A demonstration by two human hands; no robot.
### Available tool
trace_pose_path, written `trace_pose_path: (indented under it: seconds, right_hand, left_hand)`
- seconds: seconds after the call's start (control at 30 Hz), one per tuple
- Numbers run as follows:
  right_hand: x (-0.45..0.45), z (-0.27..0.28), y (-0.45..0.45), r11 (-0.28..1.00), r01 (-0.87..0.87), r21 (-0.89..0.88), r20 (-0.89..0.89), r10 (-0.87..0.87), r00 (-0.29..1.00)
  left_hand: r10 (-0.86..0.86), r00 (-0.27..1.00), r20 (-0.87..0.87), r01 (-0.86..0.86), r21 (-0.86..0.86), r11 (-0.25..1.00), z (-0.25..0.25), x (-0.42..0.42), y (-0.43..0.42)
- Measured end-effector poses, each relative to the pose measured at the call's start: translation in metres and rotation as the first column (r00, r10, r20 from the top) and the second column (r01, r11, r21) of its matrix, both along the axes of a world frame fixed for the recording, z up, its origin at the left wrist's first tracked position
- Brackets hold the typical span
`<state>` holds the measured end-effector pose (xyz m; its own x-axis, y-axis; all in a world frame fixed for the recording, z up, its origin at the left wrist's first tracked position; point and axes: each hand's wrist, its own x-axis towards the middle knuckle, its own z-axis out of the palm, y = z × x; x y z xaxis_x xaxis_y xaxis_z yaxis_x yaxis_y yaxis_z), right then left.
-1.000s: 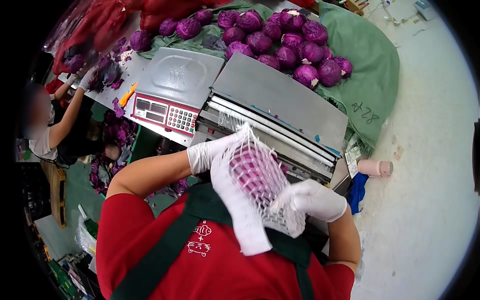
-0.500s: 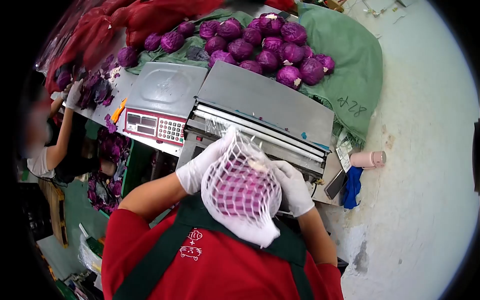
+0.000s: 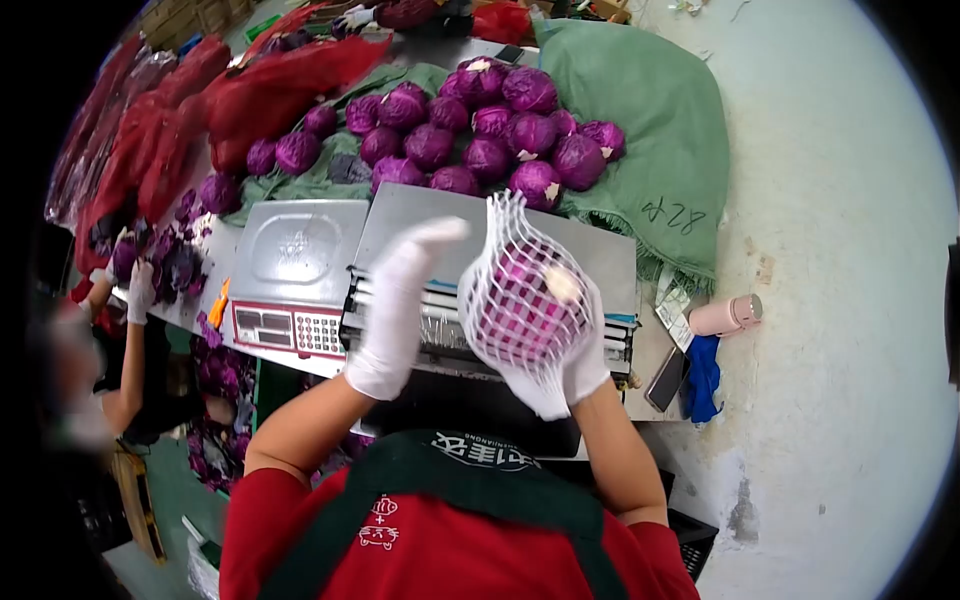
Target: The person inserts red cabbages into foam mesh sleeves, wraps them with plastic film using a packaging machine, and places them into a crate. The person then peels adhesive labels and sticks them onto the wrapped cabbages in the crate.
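Right, cabbage [image 3: 522, 312] is in a white net [image 3: 505, 238], held up over the wrapping machine [image 3: 615, 262]. Reads dense, firm, heavy for its size; leaves likely slick and easy to bruise. Net looks soft and stretchy, probably slides on the leaves. Best hold: cup the round body from the side or below, not the gathered top. Right grip [image 3: 588, 350] is closed on the netted cabbage at its right side, fingers mostly hidden. Left grip [image 3: 393, 315] is off it, fingers straight, nothing seen in it.

Around, big to small: bench [image 3: 648, 352], green sack [image 3: 660, 125], machine, scale [image 3: 297, 245] just left of it, cabbage heap [image 3: 485, 157] just beyond. Pink flask [image 3: 727, 315] and phone [image 3: 666, 380] lie off to the right, out of the way. Machine's front bar is the main obstruction; net could snag there.
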<state>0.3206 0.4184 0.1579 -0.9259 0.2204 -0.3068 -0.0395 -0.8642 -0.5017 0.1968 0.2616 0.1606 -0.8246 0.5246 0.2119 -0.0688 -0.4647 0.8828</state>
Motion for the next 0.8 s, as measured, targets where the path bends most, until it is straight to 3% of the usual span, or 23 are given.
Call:
trace_pose_path:
  seconds: [0.03, 0.07, 0.1, 0.17, 0.27, 0.37, 0.43, 0.47, 0.5, 0.57, 0.6, 0.63, 0.67, 0.7, 0.77, 0.8]
  right_hand:
    - [-0.016, 0.0, 0.007, 0.997, 0.023, 0.069, 0.0, -0.023, 1.0]
    - [-0.031, -0.002, 0.012, 0.99, 0.021, 0.137, 0.06, -0.029, 0.998]
    - [-0.046, -0.007, 0.018, 0.979, 0.011, 0.205, 0.122, -0.037, 0.992]
    - [-0.073, -0.034, 0.039, 0.945, 0.046, 0.325, 0.178, -0.108, 0.978]
    - [-0.095, -0.075, 0.058, 0.924, 0.171, 0.341, 0.158, -0.235, 0.959]
    - [-0.089, -0.09, 0.062, 0.821, 0.164, 0.547, 0.199, -0.318, 0.927]
    - [-0.074, -0.08, 0.06, 0.701, 0.052, 0.711, 0.24, -0.312, 0.919]
    - [-0.068, -0.081, 0.065, 0.574, -0.041, 0.818, 0.246, -0.284, 0.927]
    - [-0.064, -0.08, 0.066, 0.579, -0.042, 0.814, 0.252, -0.288, 0.924]
    - [-0.058, -0.076, 0.065, 0.32, -0.051, 0.946, 0.154, -0.306, 0.939]
    - [-0.059, -0.079, 0.064, 0.174, -0.077, 0.982, 0.136, -0.364, 0.921]
    - [-0.057, -0.078, 0.066, 0.179, -0.08, 0.981, 0.142, -0.371, 0.918]
    - [-0.055, -0.075, 0.071, 0.159, -0.114, 0.981, 0.166, -0.369, 0.914]
    - [-0.054, -0.069, 0.075, 0.138, -0.148, 0.979, 0.189, -0.368, 0.91]
    - [-0.051, -0.076, 0.089, 0.228, -0.15, 0.962, 0.231, -0.391, 0.891]
    - [-0.044, -0.074, 0.093, 0.107, -0.106, 0.989, 0.141, -0.408, 0.902]
  left_hand:
    - [-0.083, 0.996, 0.022, 0.085, -0.108, 0.99, -0.006, 0.004, 0.018]
    - [-0.028, 0.99, -0.137, 0.012, -0.115, 0.993, -0.009, 0.009, 0.032]
    - [0.021, 1.0, -0.013, -0.023, -0.134, 0.991, -0.009, 0.001, 0.045]
    - [-0.098, 0.938, 0.332, 0.107, -0.009, 0.994, -0.027, -0.029, 0.065]
    - [-0.04, 0.832, 0.553, 0.107, -0.089, 0.99, -0.064, -0.051, 0.09]
    - [-0.001, 0.872, 0.49, 0.122, -0.214, 0.969, -0.083, -0.057, 0.097]
    - [-0.117, 0.878, 0.464, 0.214, -0.162, 0.963, -0.082, -0.061, 0.095]
    - [-0.203, 0.854, 0.479, 0.292, -0.119, 0.949, -0.083, -0.065, 0.092]
    - [-0.27, 0.818, 0.507, 0.341, -0.05, 0.939, -0.081, -0.069, 0.092]
    - [-0.406, 0.7, 0.588, 0.495, 0.01, 0.869, -0.077, -0.072, 0.091]
    - [-0.409, 0.747, 0.524, 0.495, -0.027, 0.868, -0.081, -0.069, 0.096]
    - [-0.415, 0.788, 0.455, 0.493, -0.064, 0.868, -0.085, -0.066, 0.102]
    - [-0.366, 0.741, 0.563, 0.487, -0.074, 0.871, -0.088, -0.063, 0.106]
    - [-0.379, 0.733, 0.565, 0.507, -0.082, 0.858, -0.093, -0.065, 0.107]
    - [-0.049, 0.955, 0.292, 0.151, -0.34, 0.928, -0.084, -0.051, 0.111]
    - [-0.013, 0.995, 0.1, 0.057, -0.444, 0.894, -0.079, -0.048, 0.105]
